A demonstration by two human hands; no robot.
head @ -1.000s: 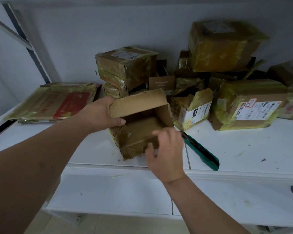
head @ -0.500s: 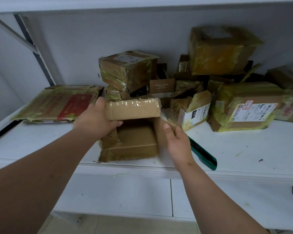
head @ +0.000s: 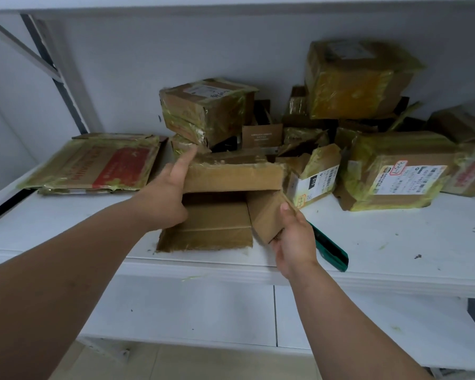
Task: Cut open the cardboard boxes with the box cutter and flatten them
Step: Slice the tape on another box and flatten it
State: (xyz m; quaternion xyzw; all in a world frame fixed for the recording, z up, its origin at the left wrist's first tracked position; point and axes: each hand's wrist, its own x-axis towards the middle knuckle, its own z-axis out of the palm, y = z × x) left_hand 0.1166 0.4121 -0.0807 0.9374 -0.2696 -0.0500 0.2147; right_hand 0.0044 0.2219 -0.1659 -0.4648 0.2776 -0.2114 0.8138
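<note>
Nearest, the right hand (head: 295, 239) pinches the side flap of the opened box (head: 217, 212) at the white shelf's (head: 395, 242) front edge. The left hand (head: 167, 198) grips its top panel, forefinger outstretched. The green box cutter (head: 331, 250) lies just right. Taped boxes (head: 395, 174) pile behind.

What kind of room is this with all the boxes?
Probably a storeroom or parcel-sorting spot. A white metal shelf holds a heap of taped parcels with shipping labels, a flattened box lies to the left, and a green box cutter sits beside the opened box.
</note>
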